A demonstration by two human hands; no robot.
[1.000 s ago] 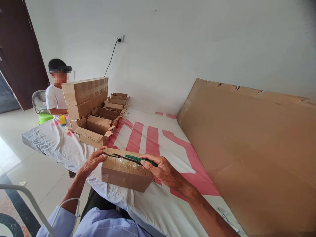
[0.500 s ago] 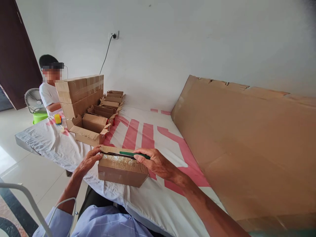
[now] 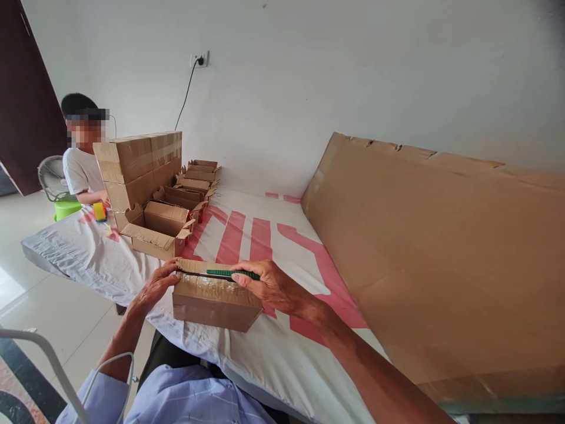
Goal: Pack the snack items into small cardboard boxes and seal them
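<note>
A taped brown cardboard box [image 3: 216, 306] lies on the cloth-covered table close in front of me. My left hand [image 3: 161, 282] grips its left end, thumb on the near side and fingers over the top edge. In my right hand [image 3: 265, 282] is a green-handled utility knife [image 3: 220, 273], held almost flat along the seam on top of the box. A dark slit runs along that seam beside the clear tape. The blade's edge is too small to make out clearly.
Open cardboard boxes [image 3: 154, 241] stand in a row at left, beside stacked closed boxes [image 3: 132, 159]. A large cardboard sheet [image 3: 432, 253] leans at right. Behind the stack sits a person [image 3: 82, 171], near a yellow-and-blue tape dispenser [image 3: 99, 212] and a fan [image 3: 52, 176].
My right hand has slid the utility knife slightly left along the seam. My left hand keeps its grip on the box. The whole view has shifted a little.
</note>
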